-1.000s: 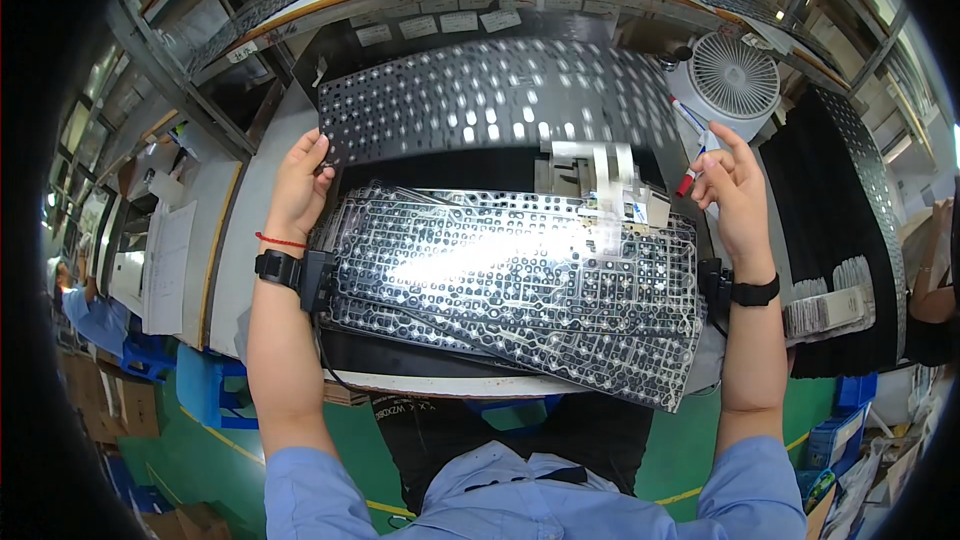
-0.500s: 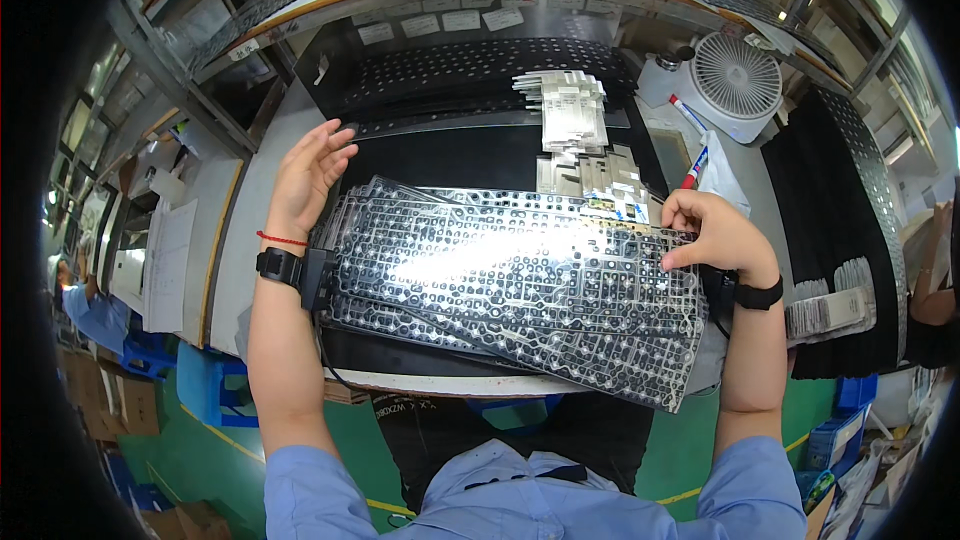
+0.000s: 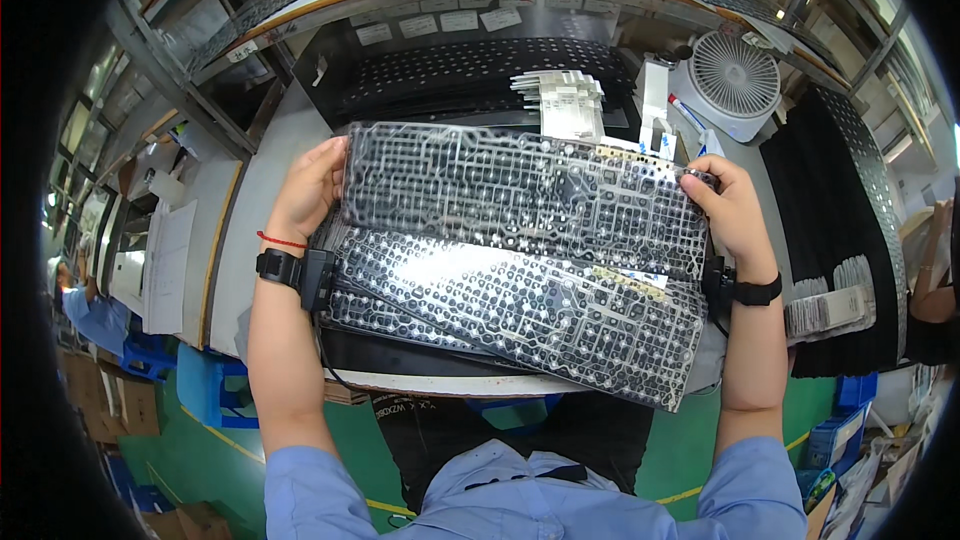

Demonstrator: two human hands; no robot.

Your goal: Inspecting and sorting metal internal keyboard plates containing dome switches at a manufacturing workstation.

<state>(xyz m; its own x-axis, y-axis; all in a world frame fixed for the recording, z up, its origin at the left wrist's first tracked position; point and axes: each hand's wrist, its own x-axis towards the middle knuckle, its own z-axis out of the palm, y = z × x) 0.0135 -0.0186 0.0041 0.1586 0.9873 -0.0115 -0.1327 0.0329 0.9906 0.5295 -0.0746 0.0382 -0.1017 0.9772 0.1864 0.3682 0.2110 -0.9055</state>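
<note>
A clear keyboard membrane sheet (image 3: pixel 450 180) with dark dots and silvery traces is raised and tilted between my hands. My left hand (image 3: pixel 308 195) closes on its left edge near the upper corner. At the upper right corner, my right hand (image 3: pixel 738 210) pinches the sheet between thumb and fingers. Below it lies a stack of similar membrane sheets (image 3: pixel 600 340), fanned at an angle and bright with glare. Pale flat tails (image 3: pixel 655 105) stick up behind the raised sheet's right part.
A bundle of white strips (image 3: pixel 570 105) lies behind the sheets. A white fan (image 3: pixel 735 80) and a red-and-blue marker (image 3: pixel 685 112) are at the back right. Black perforated sheets (image 3: pixel 840 240) hang or lie along the right. Metal shelving (image 3: pixel 190 90) frames the back left.
One membrane sheet has come up off the stack and away from me, its tails now upright. My left hand went from raised and spread to gripping its left edge; my right hand rose slightly.
</note>
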